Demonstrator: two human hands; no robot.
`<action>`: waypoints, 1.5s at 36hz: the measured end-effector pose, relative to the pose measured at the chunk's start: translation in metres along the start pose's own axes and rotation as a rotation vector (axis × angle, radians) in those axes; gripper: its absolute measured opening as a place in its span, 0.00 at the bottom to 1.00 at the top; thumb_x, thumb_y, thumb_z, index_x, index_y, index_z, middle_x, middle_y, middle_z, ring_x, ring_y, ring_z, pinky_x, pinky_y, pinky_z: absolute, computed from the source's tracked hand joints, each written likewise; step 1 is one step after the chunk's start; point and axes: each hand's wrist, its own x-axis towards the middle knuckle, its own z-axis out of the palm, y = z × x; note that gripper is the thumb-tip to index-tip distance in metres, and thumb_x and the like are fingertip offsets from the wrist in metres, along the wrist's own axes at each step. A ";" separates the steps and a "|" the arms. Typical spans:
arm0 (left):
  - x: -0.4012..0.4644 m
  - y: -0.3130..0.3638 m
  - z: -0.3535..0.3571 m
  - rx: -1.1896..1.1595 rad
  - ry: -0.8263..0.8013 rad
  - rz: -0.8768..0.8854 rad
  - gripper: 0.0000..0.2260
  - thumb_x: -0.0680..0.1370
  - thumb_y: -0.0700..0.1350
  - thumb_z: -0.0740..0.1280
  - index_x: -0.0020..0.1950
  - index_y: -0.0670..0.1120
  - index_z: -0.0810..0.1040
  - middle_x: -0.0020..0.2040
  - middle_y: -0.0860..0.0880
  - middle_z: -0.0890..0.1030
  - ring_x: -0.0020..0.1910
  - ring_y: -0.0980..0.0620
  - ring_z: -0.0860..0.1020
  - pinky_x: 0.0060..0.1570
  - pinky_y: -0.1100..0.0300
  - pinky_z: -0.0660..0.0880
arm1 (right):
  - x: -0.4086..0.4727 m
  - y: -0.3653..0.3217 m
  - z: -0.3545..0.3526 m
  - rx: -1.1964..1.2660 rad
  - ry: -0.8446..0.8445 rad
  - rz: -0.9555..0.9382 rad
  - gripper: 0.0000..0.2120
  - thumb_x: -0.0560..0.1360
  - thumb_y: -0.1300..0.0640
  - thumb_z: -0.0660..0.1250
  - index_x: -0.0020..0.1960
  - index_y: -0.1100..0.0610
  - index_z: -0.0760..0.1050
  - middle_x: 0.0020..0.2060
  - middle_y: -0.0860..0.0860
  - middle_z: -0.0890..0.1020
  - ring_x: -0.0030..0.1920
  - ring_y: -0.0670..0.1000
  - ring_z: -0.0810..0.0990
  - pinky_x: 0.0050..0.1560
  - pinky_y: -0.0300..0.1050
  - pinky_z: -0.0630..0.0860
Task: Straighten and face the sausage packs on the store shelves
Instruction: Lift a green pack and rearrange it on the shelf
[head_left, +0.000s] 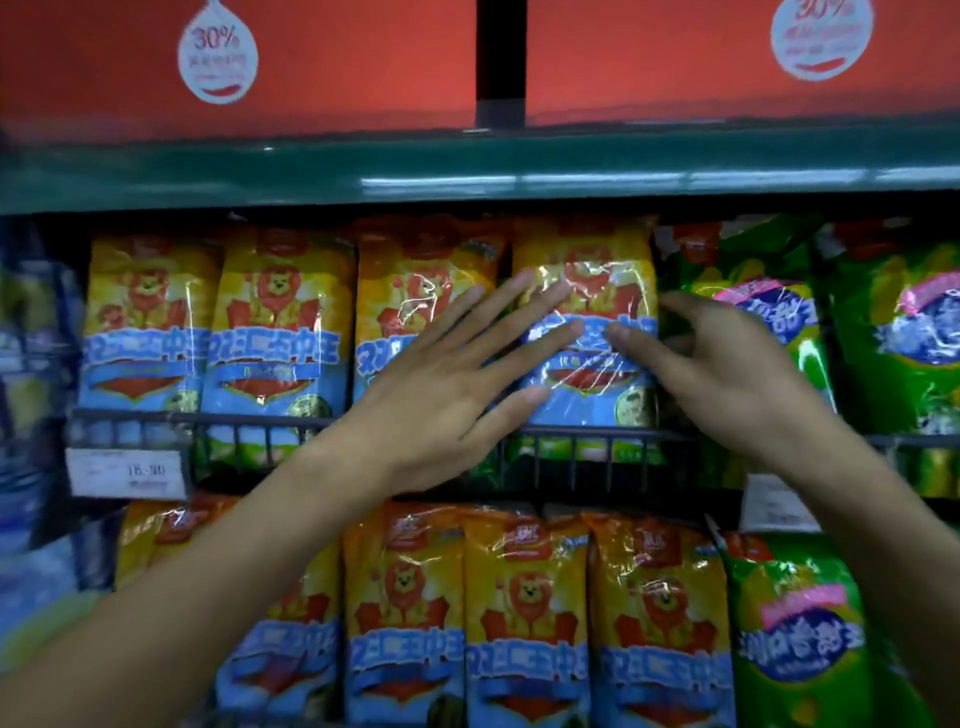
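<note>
The person's two forearms are bare, with no sleeve in view. The left hand (447, 374) and the right hand (727, 364) are bare too, with short, plain nails. Both wrists are slim and uncovered.

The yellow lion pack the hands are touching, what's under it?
Under the yellow and blue lion sausage pack a black wire shelf rail crosses, with green packaging showing through its bars. The shelf floor is hidden. The spread left hand covers its lower left corner.
</note>
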 end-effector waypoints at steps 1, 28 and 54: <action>0.002 -0.001 -0.001 0.001 0.005 -0.002 0.24 0.89 0.57 0.45 0.86 0.56 0.49 0.86 0.56 0.42 0.84 0.55 0.37 0.82 0.49 0.39 | 0.002 -0.002 0.001 -0.004 0.011 0.000 0.22 0.78 0.38 0.66 0.61 0.54 0.77 0.38 0.55 0.87 0.41 0.54 0.85 0.45 0.56 0.81; -0.011 -0.008 0.009 -0.053 -0.001 0.061 0.26 0.88 0.62 0.45 0.85 0.60 0.46 0.85 0.60 0.38 0.83 0.57 0.34 0.79 0.46 0.34 | -0.037 -0.015 0.016 -0.273 0.297 -0.051 0.38 0.76 0.32 0.64 0.79 0.50 0.64 0.63 0.52 0.81 0.60 0.55 0.80 0.56 0.48 0.76; 0.048 0.074 0.007 -0.143 0.138 0.022 0.26 0.85 0.60 0.52 0.81 0.52 0.67 0.84 0.53 0.60 0.84 0.50 0.54 0.80 0.51 0.55 | -0.059 0.049 -0.100 -0.330 0.140 0.050 0.31 0.76 0.39 0.68 0.73 0.54 0.73 0.60 0.52 0.83 0.60 0.52 0.80 0.61 0.45 0.76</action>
